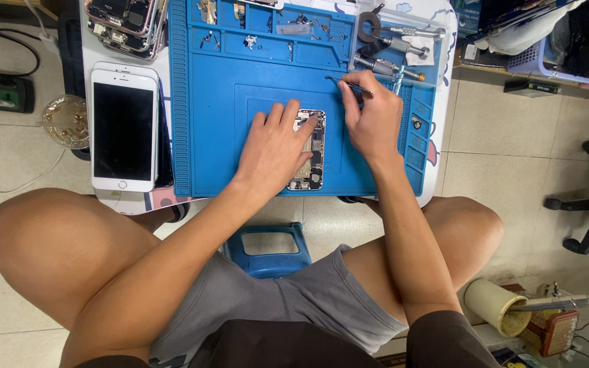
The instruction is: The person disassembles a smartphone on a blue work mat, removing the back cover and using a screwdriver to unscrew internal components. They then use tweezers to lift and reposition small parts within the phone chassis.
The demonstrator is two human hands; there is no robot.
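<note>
My knees framed the blue mat (240, 102) where my left hand (274, 150) pressed flat on the opened phone (311, 153), light, fragile, best held by its edges, while my right hand (373, 119) pinched tweezers (348, 84).

The scene was evenly and brightly lit from overhead, with soft, short shadows under the hands on the blue mat (240, 102). Faint glare sat on the pale floor tiles (512, 136). Focus was sharp centrally; edges bowed with wide-angle distortion.

Bare blue mat (219, 136) lies left of the hands; screwdrivers (390, 48) crowd upper right.
</note>
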